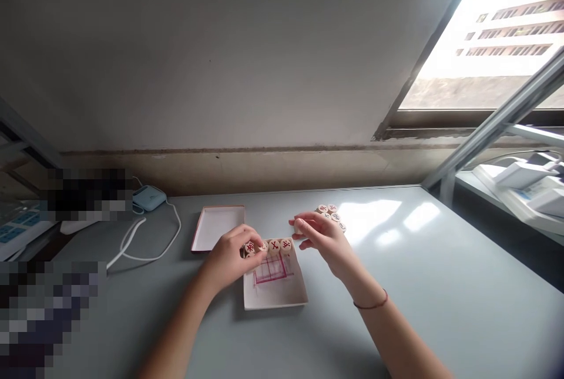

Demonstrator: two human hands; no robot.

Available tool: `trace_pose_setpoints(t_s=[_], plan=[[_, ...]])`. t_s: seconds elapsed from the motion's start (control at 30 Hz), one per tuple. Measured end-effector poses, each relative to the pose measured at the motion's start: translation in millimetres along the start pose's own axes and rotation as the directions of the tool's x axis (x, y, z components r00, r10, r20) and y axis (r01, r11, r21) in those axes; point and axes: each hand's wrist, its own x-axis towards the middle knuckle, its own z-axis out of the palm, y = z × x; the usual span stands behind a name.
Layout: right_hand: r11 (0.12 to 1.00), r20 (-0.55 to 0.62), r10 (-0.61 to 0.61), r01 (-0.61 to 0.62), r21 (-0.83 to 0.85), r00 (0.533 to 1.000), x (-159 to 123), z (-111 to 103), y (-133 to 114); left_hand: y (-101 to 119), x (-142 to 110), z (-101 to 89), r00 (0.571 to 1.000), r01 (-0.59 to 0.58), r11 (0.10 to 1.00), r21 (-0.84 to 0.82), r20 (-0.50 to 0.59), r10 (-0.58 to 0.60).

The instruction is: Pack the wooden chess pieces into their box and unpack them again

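A shallow open box (275,299) with pink lines on its inside bottom lies in front of me. Along its far wall stands a row of round xiangqi pieces (286,245) marked with red characters. My left hand (233,252) reaches over the box's left side, thumb and fingers pinched on one xiangqi piece (263,247) in that row. Just beyond the box's right far corner is my right hand (324,238), its thumb and fingers closed around a pale piece, mostly hidden by them. Behind the right hand, more xiangqi pieces (332,208) with red and black characters lie grouped on the table.
The box lid (220,229) lies inside up on the grey table (423,297), left of the far wall of the box. A light blue device (149,197) with a white cable (178,229) sits at the back left. Metal frame bars (489,126) rise at the right.
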Motion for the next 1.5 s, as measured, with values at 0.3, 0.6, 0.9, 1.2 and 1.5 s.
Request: trace_pose_setpoints(t_s=[0.3, 0.6, 0.9, 1.2, 1.5], plan=[[0.988, 0.122, -0.076, 0.092, -0.127, 0.99, -5.3, 6.5, 2.9, 2.7, -1.6, 12.0, 0.969, -0.185, 0.931, 0.315, 0.214, 0.12], [0.6, 0.371, -0.354, 0.512, -0.615, 0.859, -24.9, 30.8, 16.6, -3.6, -4.5, 4.2, 0.99, -0.105, 0.908, 0.405, 0.128, 0.057], [0.28, 0.52, -0.474, 0.682, -0.676, 0.71, -17.8, 43.9, 42.5, -16.7, -8.6, 4.1, 0.99, -0.034, 0.914, 0.404, 0.137, -0.024], [0.191, 0.556, -0.363, 0.643, -0.741, 0.748, -22.9, 46.3, 40.0, -6.7, -5.8, 3.5, 0.979, 0.012, 0.924, 0.382, 0.184, -0.089], [0.321, 0.528, -0.374, 0.641, -0.697, 0.762, -21.5, 41.7, 39.7, -7.2, -5.1, 2.2, 0.968, 0.038, 0.929, 0.367, 0.218, -0.125]])
